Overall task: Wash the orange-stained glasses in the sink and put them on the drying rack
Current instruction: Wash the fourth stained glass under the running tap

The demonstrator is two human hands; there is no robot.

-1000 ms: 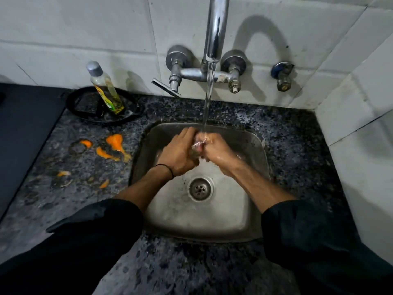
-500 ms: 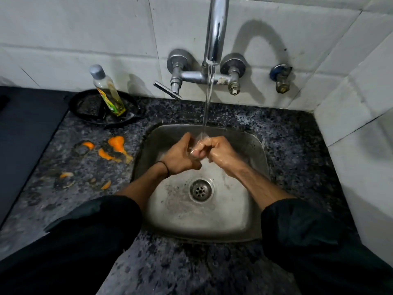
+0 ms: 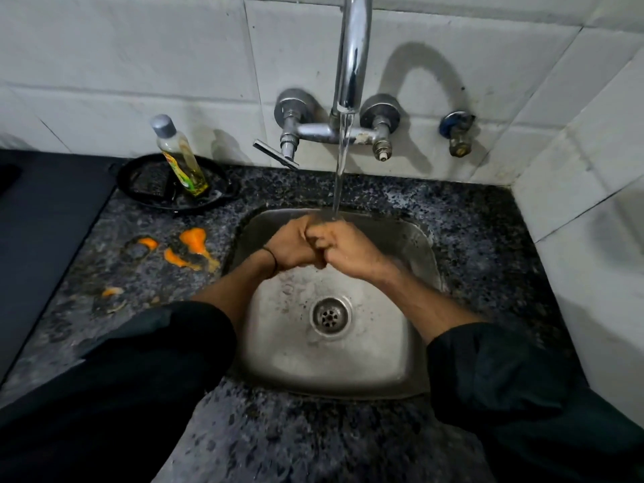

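Left sleeve [image 3: 122, 378]: black, long, loose matte fabric lying in soft folds. Its hem ends below the elbow, and the left forearm [image 3: 233, 294] is bare beyond it.
Right sleeve [image 3: 522, 395]: same kind of cloth, very dark, reads faintly green in this light. The hem also ends below the elbow, leaving the right forearm [image 3: 418, 301] bare.
Left wrist: one thin black band [image 3: 273, 256], cord-like, snug.
Left hand [image 3: 292, 247] and right hand [image 3: 348, 252]: both bare.
Seams and markings on the sleeves are too dark to make out.

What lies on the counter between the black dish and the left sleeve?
Orange spills on the speckled counter; the head view shows it.
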